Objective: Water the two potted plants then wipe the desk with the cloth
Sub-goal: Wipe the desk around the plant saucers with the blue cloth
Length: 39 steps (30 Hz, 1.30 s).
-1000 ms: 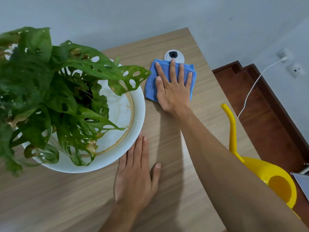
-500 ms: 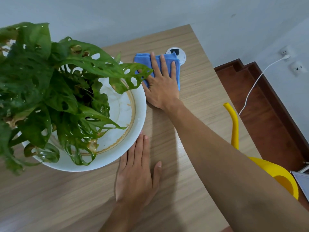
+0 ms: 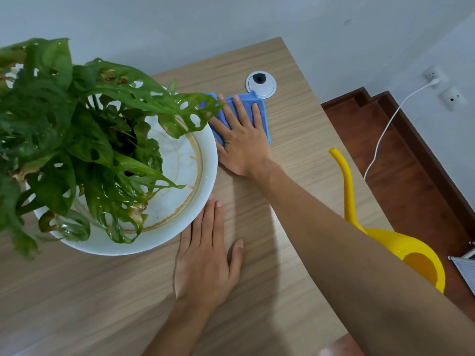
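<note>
Desk [image 3: 295, 140] matt wood-grain; cloth [image 3: 259, 111] soft blue fabric; watering can [image 3: 401, 247] glossy yellow plastic; saucer [image 3: 205, 176] smooth white.

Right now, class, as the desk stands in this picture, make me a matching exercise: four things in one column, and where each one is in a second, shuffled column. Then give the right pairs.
Things
1. blue cloth
2. yellow watering can
3. left hand
4. round cable cover

Places
A. set into the desk near its far edge
B. flat on the bare desk beside the white pot
C. pressed under the right hand
D. by the desk's right edge, partly behind the right forearm

Pairs: 1-C, 2-D, 3-B, 4-A
</note>
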Motion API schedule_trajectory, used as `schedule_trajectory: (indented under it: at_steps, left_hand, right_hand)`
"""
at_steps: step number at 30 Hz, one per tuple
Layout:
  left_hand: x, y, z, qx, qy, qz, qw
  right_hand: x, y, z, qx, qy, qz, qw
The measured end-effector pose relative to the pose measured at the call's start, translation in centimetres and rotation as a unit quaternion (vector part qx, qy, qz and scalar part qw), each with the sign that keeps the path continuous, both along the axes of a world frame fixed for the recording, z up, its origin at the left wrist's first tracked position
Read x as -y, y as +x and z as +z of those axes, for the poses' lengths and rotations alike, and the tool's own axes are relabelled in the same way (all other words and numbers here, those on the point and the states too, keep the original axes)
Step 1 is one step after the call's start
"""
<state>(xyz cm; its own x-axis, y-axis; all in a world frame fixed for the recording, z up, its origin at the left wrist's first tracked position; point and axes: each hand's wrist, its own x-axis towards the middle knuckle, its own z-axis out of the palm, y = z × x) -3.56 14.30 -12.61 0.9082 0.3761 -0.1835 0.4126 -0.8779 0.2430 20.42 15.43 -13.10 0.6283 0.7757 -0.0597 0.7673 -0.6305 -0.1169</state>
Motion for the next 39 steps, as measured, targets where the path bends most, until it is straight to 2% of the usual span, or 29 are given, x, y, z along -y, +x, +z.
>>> schedule_trajectory:
  at_steps: [12,16,21,27,39]
  left_hand:
    - [0.0,-0.1,-0.2,0.038,0.008,0.000,0.999]
    - [0.1,-0.3,0.2,0.020,0.025,0.004,0.999]
    - [0.5,-0.3,0.4,-0.018,0.044,0.007,0.999]
    - [1.0,-0.1,0.4,-0.025,0.041,0.019,0.999]
    - [0.3,0.5,0.2,0.004,0.006,0.033,0.999]
  right_hand:
    - [3.7,-3.7,-0.3,-0.001,0.016,-0.018,1.000]
    - [6.0,-5.9,-1.2,0.033,0.066,-0.029,0.997]
    - [7.3,-6.6,-1.1,0.034,0.071,-0.042,0.996]
    - [5.1,-4.2,-0.6,0.001,0.015,-0.067,0.998]
    - [-1.7,1.7,0.2,-0.030,-0.025,-0.075,0.996]
